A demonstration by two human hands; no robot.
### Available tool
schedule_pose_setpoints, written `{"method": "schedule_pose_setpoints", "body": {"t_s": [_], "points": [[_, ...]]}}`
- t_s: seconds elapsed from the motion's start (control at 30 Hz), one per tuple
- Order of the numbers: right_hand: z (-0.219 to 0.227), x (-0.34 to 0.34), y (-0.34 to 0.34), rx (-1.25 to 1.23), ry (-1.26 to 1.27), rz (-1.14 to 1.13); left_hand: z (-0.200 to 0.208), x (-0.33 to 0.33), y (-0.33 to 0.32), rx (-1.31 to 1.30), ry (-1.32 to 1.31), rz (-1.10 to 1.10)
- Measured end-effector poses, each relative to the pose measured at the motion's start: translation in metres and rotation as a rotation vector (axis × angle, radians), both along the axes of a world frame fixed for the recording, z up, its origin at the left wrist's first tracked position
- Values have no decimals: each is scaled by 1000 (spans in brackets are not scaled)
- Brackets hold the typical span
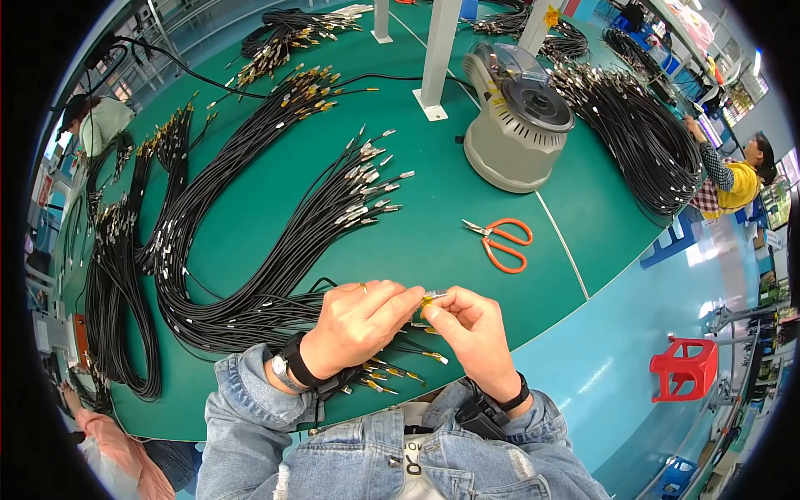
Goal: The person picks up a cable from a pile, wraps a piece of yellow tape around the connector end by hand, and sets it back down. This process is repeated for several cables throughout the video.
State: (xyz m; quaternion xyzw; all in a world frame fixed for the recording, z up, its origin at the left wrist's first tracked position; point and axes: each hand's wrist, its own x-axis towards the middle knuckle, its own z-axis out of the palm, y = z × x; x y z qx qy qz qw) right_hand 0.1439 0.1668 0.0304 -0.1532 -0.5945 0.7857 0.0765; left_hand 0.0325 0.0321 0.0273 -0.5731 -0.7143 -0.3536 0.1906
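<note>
- So, head view: both hands meet at the near edge of the green surface (450, 242), pinching one small silver-and-yellow cable end (434, 295) between them.
- Left hand (358, 325) has its fingertips closed on it from the left; right hand (471, 329) nips it between thumb and forefinger. Fingers hide most of the piece, so I can't tell exactly where each grips.
- Big bundle of black cables (275, 267) curves around to the left; orange-handled scissors (507, 245) lie beyond the right hand, and a grey rounded machine (517, 125) stands farther back.
- Handling, my guess: the end is light and stiff—maybe a bit slick—while the cable is bendy and springy. I'd hold just behind the metal tip—gently, since small connectors probably bend easily.
</note>
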Motion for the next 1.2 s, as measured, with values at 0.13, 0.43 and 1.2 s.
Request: {"method": "schedule_pose_setpoints", "body": {"t_s": [0.13,0.43,1.2], "points": [[0,0,0,-38,-10,1,-2,-1,-1,-5,8,-13],[-1,1,2,-41,-9,-24,-1,1,-2,-16,33,-32],[2,2,6,2,-17,-2,2,2,-2,-22,36,-62]]}}
